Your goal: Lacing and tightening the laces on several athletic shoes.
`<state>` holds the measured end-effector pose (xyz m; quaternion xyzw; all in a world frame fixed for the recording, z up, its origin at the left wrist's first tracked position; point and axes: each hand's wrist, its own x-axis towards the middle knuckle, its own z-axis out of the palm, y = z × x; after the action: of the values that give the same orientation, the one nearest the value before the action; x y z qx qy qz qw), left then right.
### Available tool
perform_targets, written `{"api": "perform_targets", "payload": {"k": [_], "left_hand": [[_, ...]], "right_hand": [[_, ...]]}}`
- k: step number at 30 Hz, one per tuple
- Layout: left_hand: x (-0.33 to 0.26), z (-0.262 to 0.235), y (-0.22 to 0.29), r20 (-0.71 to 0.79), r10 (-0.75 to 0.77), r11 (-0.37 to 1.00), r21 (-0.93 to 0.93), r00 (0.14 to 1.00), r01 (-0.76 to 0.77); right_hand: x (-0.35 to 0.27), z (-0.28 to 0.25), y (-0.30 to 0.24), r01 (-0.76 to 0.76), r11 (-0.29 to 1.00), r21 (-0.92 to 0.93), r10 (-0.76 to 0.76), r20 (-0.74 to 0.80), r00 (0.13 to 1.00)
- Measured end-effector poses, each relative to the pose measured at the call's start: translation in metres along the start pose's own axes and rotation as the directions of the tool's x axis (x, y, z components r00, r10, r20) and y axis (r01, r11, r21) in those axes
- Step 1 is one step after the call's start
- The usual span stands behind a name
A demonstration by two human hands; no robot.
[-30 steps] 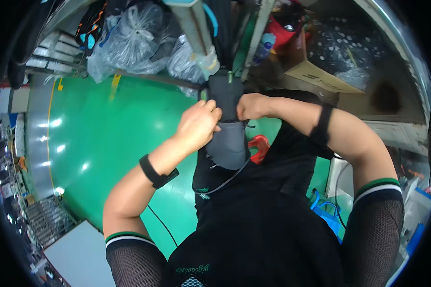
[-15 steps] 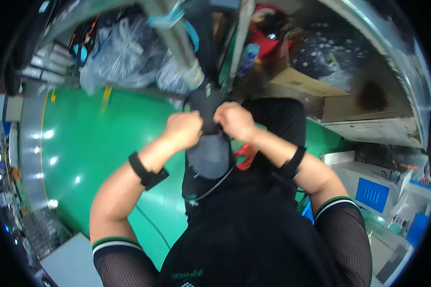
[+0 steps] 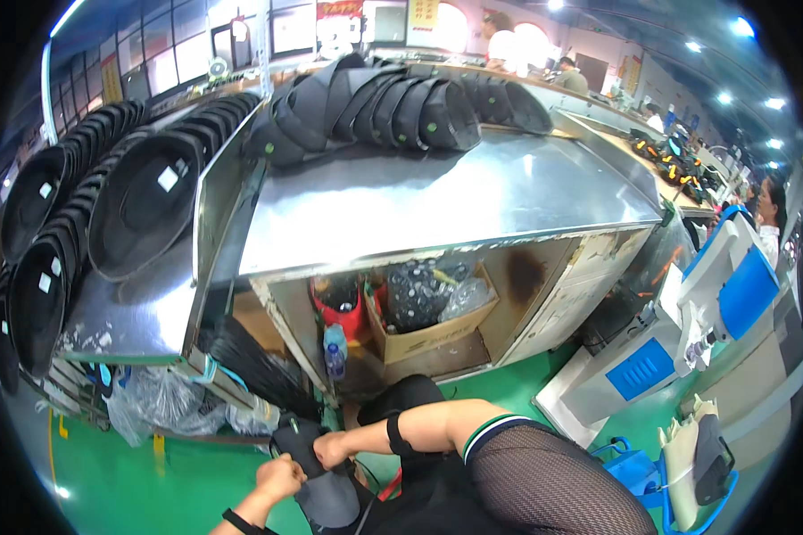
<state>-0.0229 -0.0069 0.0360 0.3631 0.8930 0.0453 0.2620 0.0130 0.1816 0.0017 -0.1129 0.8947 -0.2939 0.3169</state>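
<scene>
ok so, dark grey shoe-shaped piece (image 3: 335,501) sits low in view, right by person's body, rounded end nearest
left hand (image 3: 279,479) curled on its left edge, right hand (image 3: 331,451) clenched on it a bit higher up, both clamped on piece, near each other but apart, fingertips mostly hidden tho
steel bench (image 3: 401,201) beyond, row of black curved pieces (image 3: 366,111) leaning along top
cardboard box (image 3: 437,339) and blue bottle (image 3: 335,358) underneath
</scene>
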Motion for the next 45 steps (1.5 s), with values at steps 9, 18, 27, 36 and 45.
{"api": "perform_targets", "payload": {"k": [9,18,27,36,45], "left_hand": [[0.008,0.016,-0.019,-0.025,0.052,0.998,0.025,0.998,-0.051],[-0.005,-0.005,0.01,0.095,0.004,0.941,0.336,0.995,-0.036],[-0.028,-0.003,0.031,-0.107,-0.165,0.986,-0.04,0.981,0.161],[-0.022,0.014,0.018,-0.126,-0.114,0.99,0.069,0.986,0.123],[-0.008,0.013,-0.003,0.06,-0.097,0.994,-0.05,0.993,0.1]], "right_hand": [[0.001,0.018,-0.001,-0.093,0.995,0.041,0.1,-0.217,0.971],[-0.003,0.041,-0.006,0.681,0.678,0.277,-0.236,-0.795,0.559],[-0.038,0.054,-0.032,0.446,0.442,0.778,-0.004,-0.496,0.868],[-0.031,0.05,-0.032,0.371,0.4,0.838,0.052,-0.425,0.904],[-0.03,0.053,-0.023,0.435,0.284,0.854,-0.097,-0.426,0.899]]}}
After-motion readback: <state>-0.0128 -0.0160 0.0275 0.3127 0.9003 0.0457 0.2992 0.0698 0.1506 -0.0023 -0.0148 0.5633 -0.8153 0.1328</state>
